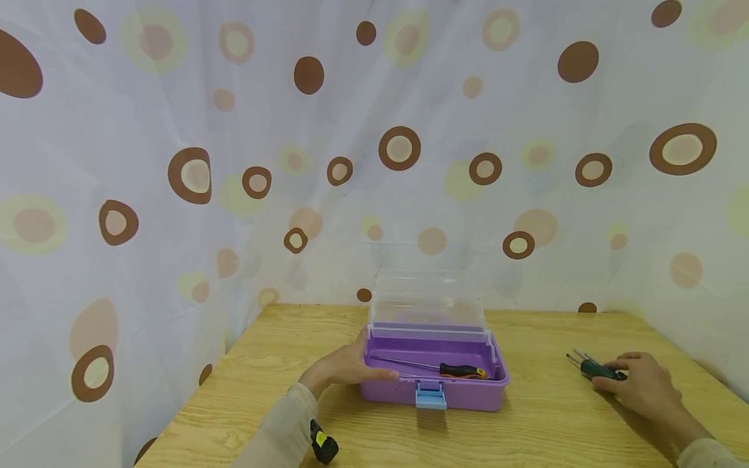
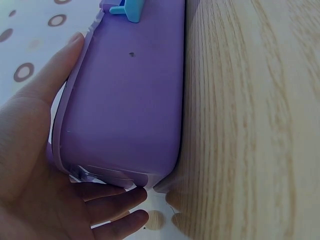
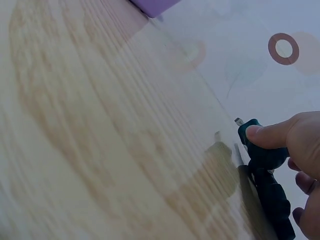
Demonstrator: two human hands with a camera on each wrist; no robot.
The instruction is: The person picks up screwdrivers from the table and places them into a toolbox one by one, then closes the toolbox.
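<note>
A purple toolbox (image 1: 462, 398) stands on the table with its clear lid (image 1: 427, 305) raised. My left hand (image 1: 342, 365) holds its left end, thumb along the front rim and fingers at the side wall (image 2: 115, 172). Inside lies a long screwdriver (image 1: 462, 371) with a black and yellow handle. Off to the right, my right hand (image 1: 643, 387) pinches a dark green screwdriver (image 3: 262, 150) by its handle, between thumb and fingers. A second dark-handled screwdriver (image 3: 272, 200) lies on the table just under it, beside the fingers.
A light blue latch (image 1: 431, 396) hangs at the box's front. Near my left sleeve (image 1: 281, 429) lies a black handle with a yellow patch (image 1: 324, 445), partly hidden. The wooden table (image 1: 544, 422) meets a dotted curtain (image 1: 526, 97) at its back and sides.
</note>
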